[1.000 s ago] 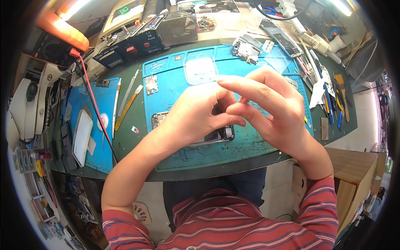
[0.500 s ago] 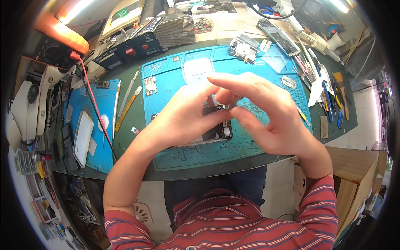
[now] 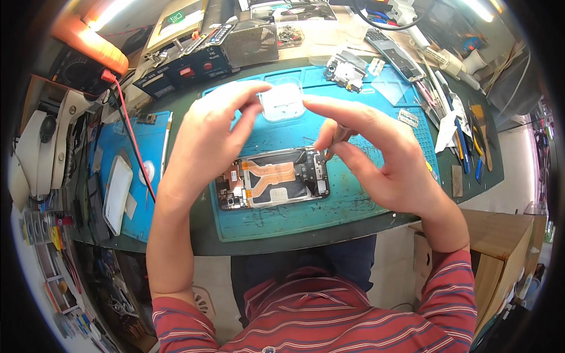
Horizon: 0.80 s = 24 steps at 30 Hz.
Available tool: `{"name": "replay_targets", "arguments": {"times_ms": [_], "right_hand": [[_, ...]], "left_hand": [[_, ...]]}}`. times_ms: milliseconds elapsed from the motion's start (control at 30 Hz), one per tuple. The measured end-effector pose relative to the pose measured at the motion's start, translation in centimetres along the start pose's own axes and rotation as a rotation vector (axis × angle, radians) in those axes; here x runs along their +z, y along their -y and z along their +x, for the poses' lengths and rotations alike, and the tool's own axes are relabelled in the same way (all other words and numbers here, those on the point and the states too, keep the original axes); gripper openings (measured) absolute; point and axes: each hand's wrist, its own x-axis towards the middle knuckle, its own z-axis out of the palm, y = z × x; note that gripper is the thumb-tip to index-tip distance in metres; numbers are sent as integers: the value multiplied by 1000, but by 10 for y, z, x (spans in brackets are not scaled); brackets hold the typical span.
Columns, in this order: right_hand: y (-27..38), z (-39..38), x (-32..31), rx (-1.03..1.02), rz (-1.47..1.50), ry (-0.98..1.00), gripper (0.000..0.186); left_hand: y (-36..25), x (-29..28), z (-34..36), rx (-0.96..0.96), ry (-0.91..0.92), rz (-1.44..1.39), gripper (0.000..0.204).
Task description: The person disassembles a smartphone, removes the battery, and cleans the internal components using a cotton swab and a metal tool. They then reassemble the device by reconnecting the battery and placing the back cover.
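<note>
An opened smartphone (image 3: 276,181) lies on the blue work mat, with orange flex cables, a black middle part and circuit boards showing. My right hand (image 3: 376,153) is closed around a small screwdriver (image 3: 340,134) with a silvery handle. Its tip points down by the phone's upper right corner. Above the phone's left part, my left hand (image 3: 215,126) is bent, index finger and thumb apart, nothing visible between them. These fingers are beside the left edge of a clear plastic dish (image 3: 263,112) with a white bottom and small bits in it.
Metal phone parts (image 3: 346,70) and a dark phone-like device (image 3: 395,56) lie toward the back right. Pliers (image 3: 478,138) and other hand tools are at the right. An orange multimeter (image 3: 88,59) with a red lead (image 3: 130,129) stands left, near a white phone-shaped panel (image 3: 118,197).
My left hand has moved away from the phone, up and left to the dish, uncovering the phone. The right hand stays near the phone's right end with the screwdriver.
</note>
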Motion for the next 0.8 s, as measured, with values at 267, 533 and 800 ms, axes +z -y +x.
{"name": "replay_targets", "arguments": {"times_ms": [267, 533, 800], "right_hand": [[-2, -1, 2, 12, -52, -11, 57], [-2, -1, 0, -67, -252, -23, 58], [-1, 1, 0, -90, -235, -21, 58]], "left_hand": [[6, -1, 0, 19, -73, 106, 25], [7, 2, -4, 93, -20, 170, 14], [5, 2, -3, 211, -3, 230, 13]]}}
